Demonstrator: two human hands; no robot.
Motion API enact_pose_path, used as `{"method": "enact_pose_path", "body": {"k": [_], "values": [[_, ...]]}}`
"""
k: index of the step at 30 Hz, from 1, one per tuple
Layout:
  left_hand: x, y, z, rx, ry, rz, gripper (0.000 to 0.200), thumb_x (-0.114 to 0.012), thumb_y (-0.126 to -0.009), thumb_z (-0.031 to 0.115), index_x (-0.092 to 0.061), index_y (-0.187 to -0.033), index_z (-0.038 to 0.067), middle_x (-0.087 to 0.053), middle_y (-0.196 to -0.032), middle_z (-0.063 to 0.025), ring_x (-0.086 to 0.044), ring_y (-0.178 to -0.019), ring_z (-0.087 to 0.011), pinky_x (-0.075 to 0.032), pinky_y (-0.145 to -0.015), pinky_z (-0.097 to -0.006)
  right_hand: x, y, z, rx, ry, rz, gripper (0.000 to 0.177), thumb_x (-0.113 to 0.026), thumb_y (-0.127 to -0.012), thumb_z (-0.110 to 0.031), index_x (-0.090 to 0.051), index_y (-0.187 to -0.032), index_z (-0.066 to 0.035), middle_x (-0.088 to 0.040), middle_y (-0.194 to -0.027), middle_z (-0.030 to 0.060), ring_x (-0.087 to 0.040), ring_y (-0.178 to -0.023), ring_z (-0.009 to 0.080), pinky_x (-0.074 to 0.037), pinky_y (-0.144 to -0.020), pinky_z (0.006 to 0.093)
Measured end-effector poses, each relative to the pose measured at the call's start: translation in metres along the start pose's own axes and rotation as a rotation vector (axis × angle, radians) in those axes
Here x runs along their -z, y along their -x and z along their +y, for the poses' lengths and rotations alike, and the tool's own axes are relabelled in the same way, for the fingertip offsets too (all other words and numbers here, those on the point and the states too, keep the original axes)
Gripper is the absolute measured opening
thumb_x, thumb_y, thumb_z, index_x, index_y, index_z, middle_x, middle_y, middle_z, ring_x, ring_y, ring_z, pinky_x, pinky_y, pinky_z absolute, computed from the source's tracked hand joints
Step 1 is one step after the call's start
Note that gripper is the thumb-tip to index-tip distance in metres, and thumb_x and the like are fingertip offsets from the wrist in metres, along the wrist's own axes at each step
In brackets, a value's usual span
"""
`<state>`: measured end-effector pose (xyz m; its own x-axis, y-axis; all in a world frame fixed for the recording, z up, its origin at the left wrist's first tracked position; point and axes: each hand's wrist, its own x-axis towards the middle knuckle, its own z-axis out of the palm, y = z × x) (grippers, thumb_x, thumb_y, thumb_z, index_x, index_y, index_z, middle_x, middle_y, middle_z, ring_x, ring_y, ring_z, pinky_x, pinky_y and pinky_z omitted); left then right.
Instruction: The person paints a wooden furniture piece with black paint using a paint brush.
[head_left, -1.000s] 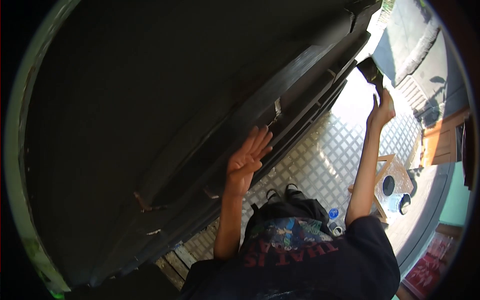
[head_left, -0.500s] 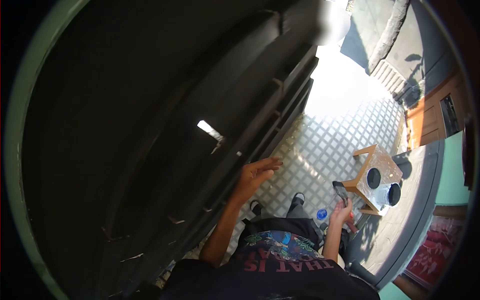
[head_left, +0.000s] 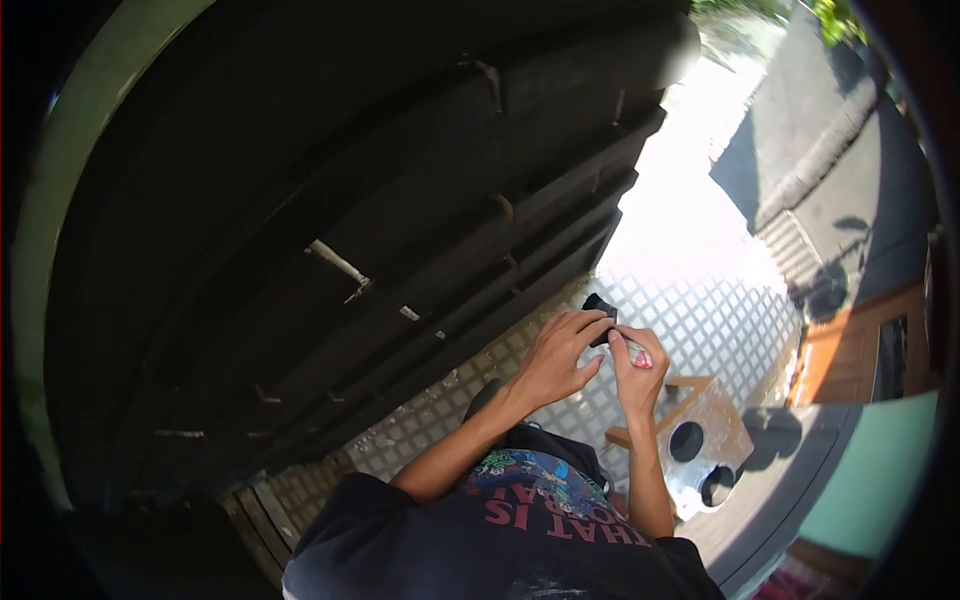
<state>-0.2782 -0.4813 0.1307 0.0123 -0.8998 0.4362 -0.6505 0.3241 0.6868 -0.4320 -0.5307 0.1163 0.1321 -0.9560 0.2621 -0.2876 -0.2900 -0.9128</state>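
My right hand (head_left: 638, 368) is closed round the handle of a paintbrush (head_left: 600, 308), whose dark bristles point up and away from me. Beside it my left hand (head_left: 562, 358) has its fingers spread, with the fingertips at the brush's dark head; the thumb stands apart from the others. Both hands are in front of my chest, over the tiled floor (head_left: 560, 385). To their left rises a large dark slatted panel (head_left: 420, 210) with a few pale unpainted-looking marks.
A wooden stool (head_left: 725, 420) stands at the lower right, bearing a dark round lid or container (head_left: 686, 441) and a white-sided can (head_left: 700, 488) with dark contents. An orange-brown door (head_left: 840, 350) and a green wall (head_left: 865, 470) are farther right.
My right hand has moved up and left from beside the stool with the brush. My left hand has moved right to meet it. The view has shifted, and the stool appears lower.
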Motion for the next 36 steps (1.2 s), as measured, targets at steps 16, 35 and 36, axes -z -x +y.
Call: {"method": "enact_pose_path", "body": {"k": [16, 35, 36], "values": [[0.005, -0.061, -0.059, 0.312, -0.139, 0.764, 0.058, -0.077, -0.071, -0.003, -0.061, -0.127, -0.002, -0.064, -0.117, -0.0183, -0.067, -0.102, -0.0344, -0.057, -0.084, -0.0408, -0.094, -0.126, -0.05, 0.582, 0.126, -0.484, 0.025, -0.078, -0.077, -0.007, -0.075, -0.101, -0.001, -0.069, -0.095, 0.0149, -0.071, -0.08, 0.0292, -0.057, -0.072, 0.0382], [0.089, -0.102, -0.042, 0.524, -0.991, 1.727, 0.039, -0.067, -0.097, 0.012, -0.057, -0.129, -0.01, -0.067, -0.116, -0.0199, -0.067, -0.101, -0.0245, -0.055, -0.09, -0.0359, -0.143, -0.335, 0.054, 0.83, -0.124, -0.731, 0.015, -0.064, -0.088, 0.001, -0.075, -0.099, 0.0, -0.072, -0.086, 0.0124, -0.068, -0.072, 0.0204, -0.053, -0.065, 0.0297], [0.085, -0.116, -0.048, 0.437, -1.035, 1.694, 0.038, -0.067, -0.096, 0.011, -0.058, -0.127, -0.009, -0.067, -0.114, -0.0207, -0.068, -0.1, -0.026, -0.055, -0.089, -0.0365, -0.142, -0.338, 0.057, 0.846, -0.125, -0.74, 0.015, -0.064, -0.089, -0.001, -0.075, -0.099, 0.0, -0.072, -0.086, 0.0115, -0.068, -0.073, 0.0189, -0.052, -0.065, 0.0285]]}}
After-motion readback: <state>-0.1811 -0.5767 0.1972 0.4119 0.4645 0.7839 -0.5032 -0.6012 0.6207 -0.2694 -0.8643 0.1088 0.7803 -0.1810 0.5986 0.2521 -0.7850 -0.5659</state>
